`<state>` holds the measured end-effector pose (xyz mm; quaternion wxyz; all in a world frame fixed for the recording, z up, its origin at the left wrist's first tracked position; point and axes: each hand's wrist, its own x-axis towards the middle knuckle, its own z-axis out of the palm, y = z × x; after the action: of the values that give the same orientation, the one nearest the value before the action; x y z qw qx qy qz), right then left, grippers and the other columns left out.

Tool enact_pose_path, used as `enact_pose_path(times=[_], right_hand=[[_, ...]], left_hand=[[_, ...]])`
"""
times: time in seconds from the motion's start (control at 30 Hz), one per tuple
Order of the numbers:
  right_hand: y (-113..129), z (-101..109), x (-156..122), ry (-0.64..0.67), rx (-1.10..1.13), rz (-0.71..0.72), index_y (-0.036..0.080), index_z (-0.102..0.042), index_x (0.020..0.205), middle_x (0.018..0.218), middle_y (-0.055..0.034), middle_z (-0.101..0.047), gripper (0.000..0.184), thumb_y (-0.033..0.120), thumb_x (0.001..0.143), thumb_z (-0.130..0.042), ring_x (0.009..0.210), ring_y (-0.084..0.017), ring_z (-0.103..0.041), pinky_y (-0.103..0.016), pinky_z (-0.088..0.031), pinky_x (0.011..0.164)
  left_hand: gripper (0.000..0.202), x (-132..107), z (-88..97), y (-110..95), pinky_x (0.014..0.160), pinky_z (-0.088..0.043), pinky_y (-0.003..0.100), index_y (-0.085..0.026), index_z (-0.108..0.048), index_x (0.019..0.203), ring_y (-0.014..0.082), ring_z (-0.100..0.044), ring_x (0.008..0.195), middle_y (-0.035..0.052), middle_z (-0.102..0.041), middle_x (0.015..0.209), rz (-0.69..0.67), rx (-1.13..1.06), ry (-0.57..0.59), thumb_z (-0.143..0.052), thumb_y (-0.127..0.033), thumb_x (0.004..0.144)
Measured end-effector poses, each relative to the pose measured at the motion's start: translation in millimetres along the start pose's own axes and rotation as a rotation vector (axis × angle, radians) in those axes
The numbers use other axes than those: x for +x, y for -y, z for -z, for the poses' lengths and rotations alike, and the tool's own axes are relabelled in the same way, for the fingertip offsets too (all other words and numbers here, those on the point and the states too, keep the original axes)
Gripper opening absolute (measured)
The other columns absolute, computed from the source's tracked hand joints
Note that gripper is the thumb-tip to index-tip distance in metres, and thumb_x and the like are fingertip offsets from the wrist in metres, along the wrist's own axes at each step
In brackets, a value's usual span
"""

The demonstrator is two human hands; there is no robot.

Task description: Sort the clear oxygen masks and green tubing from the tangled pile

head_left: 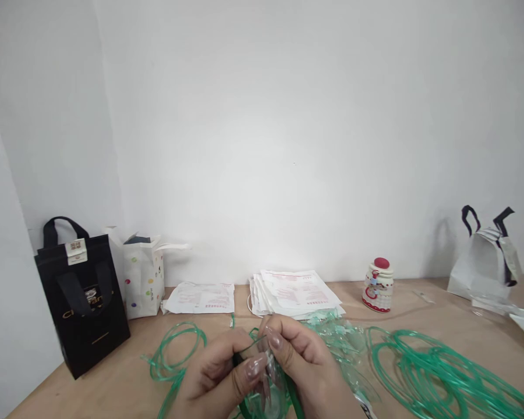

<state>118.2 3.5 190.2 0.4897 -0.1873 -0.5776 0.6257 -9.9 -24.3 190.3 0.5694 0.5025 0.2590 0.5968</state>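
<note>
A clear, green-tinted oxygen mask [274,402] is between my two hands at the bottom middle, its narrow end up. My left hand [220,375] is closed on the mask's left edge, thumb laid across the front. My right hand [308,362] pinches the top near the right edge, its fingertips close to the left ones. A dark green strap hangs at the mask's sides; my fingers partly hide where it joins. Just beyond my right hand lies a heap of clear green masks [347,343]. A loose coil of green tubing [174,352] is left of my left hand.
More green tubing [428,372] lies coiled at the right. Printed white packets [299,294] are stacked by the wall, with another packet [203,298] to their left. A black bag [91,334], dotted bag [143,279], red-lidded jar [378,285] and white bag [475,265] stand around.
</note>
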Motion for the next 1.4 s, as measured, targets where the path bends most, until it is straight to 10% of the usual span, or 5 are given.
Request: enact_pose_path(times=[0.47, 0.97, 1.4], right_hand=[[7.3, -2.1, 6.8, -0.101, 0.256, -0.092, 0.016, -0.061, 0.069, 0.056, 0.0010, -0.055, 0.026, 0.040, 0.072, -0.068, 0.056, -0.011, -0.048, -0.021, -0.038, 0.055], [2.7, -6.2, 4.1, -0.190, 0.050, -0.066, 0.015, -0.059, 0.063, 0.057, 0.0023, -0.051, 0.032, 0.045, 0.068, -0.070, 0.054, -0.009, -0.041, -0.021, -0.033, 0.052], [3.7, -8.1, 5.7, -0.337, 0.181, -0.139, 0.017, -0.066, 0.069, 0.055, 0.0026, -0.053, 0.026, 0.040, 0.062, -0.075, 0.053, -0.011, -0.046, -0.022, -0.038, 0.052]], left_hand=[[0.043, 12.8, 12.7, -1.6, 0.059, -0.045, 0.027, -0.013, -0.072, 0.067, 0.0176, -0.059, 0.058, 0.0058, -0.065, 0.055, 0.084, -0.198, 0.056, -0.061, -0.054, 0.072], [0.024, -1.1, 2.3, -7.3, 0.062, -0.042, 0.023, -0.016, -0.062, 0.065, 0.0151, -0.052, 0.066, 0.0009, -0.058, 0.063, 0.004, 0.163, -0.163, -0.069, -0.038, 0.070], [0.037, 4.2, 11.2, 3.1, 0.068, -0.043, 0.027, -0.016, -0.069, 0.073, 0.0172, -0.055, 0.070, 0.0031, -0.064, 0.069, 0.044, -0.018, -0.207, -0.066, -0.052, 0.068]])
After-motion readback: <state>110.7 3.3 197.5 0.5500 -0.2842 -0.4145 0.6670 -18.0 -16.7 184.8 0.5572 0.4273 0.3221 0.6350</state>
